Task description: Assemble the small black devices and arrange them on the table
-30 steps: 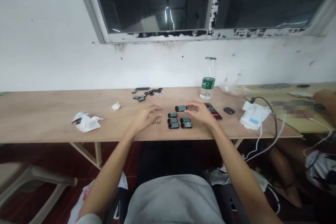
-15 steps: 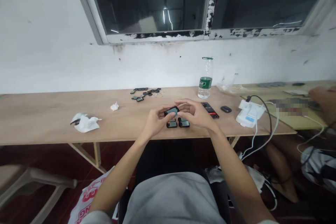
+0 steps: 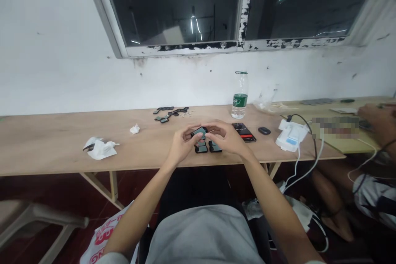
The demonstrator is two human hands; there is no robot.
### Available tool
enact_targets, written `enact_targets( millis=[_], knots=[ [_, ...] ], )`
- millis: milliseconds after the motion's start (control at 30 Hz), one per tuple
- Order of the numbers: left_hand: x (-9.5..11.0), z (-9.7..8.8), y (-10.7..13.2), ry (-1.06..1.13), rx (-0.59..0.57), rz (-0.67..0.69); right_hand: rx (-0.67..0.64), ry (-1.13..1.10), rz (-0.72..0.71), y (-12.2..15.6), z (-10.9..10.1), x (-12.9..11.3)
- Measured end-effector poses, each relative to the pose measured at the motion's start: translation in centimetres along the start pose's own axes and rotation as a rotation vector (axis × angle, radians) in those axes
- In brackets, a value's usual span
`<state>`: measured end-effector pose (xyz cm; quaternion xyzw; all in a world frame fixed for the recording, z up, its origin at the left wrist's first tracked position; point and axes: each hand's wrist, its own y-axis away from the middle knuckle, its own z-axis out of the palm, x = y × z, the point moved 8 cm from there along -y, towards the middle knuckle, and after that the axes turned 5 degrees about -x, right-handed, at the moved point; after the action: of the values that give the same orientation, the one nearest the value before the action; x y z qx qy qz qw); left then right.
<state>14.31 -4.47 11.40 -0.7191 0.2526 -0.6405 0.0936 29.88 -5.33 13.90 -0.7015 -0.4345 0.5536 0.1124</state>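
A small black device with a pale screen (image 3: pixel 199 132) is held just above the wooden table (image 3: pixel 62 144) between both hands. My left hand (image 3: pixel 181 144) pinches its left end and my right hand (image 3: pixel 224 138) closes on its right end. Directly beneath them lie more of the same black devices (image 3: pixel 206 147) in neat rows on the table, partly hidden by my fingers.
A loose cluster of black parts (image 3: pixel 170 113) lies farther back. A water bottle (image 3: pixel 239 95), a phone (image 3: pixel 244 132), a small black case (image 3: pixel 264 130) and a white box with cables (image 3: pixel 291 138) sit right. Crumpled tissue (image 3: pixel 100 148) lies left. Another person's hand (image 3: pixel 375 113) works at far right.
My right hand lifted one device off the table. My left hand came up from the table to grip its other end. The view has shifted slightly.
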Motion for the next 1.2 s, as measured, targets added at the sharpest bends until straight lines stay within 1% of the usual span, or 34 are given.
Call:
enact_targets(
  millis=[167, 267, 433, 600, 733, 833, 933, 1033, 1100, 1200],
  knots=[
    [0.3, -0.4, 0.1, 0.051, 0.072, 0.049, 0.013, -0.046, 0.010, -0.1, -0.1, 0.5],
    [0.3, -0.3, 0.0, 0.048, 0.066, 0.052, 0.002, -0.058, 0.029, -0.1, 0.0, 0.7],
    [0.0, -0.5, -0.1, 0.068, 0.074, -0.005, -0.005, -0.082, 0.033, -0.1, 0.1, 0.7],
    [0.0, -0.2, -0.1, 0.105, 0.073, 0.010, -0.017, -0.098, 0.027, -0.1, 0.0, 0.7],
    [-0.2, -0.3, 0.1, 0.110, 0.107, 0.008, -0.039, -0.078, 0.023, 0.0, 0.1, 0.9],
    [-0.8, -0.4, 0.1, 0.127, 0.125, -0.021, -0.048, -0.056, 0.002, 0.1, 0.3, 1.0],
    [-1.6, -0.4, 0.0, 0.199, 0.116, -0.059, -0.040, -0.038, -0.028, 0.1, 0.4, 0.8],
    [-2.1, -0.2, -0.1, 0.268, 0.104, -0.074, -0.060, -0.019, 0.001, 0.1, 0.6, 0.8],
    [-2.4, -0.2, -0.1, 0.274, 0.105, -0.088, -0.086, 0.002, 0.030, 0.1, 0.8, 0.8],
    [-2.6, -0.1, -0.2, 0.262, 0.112, -0.088, -0.099, 0.015, 0.032, 0.0, 0.9, 0.7]
  ],
)
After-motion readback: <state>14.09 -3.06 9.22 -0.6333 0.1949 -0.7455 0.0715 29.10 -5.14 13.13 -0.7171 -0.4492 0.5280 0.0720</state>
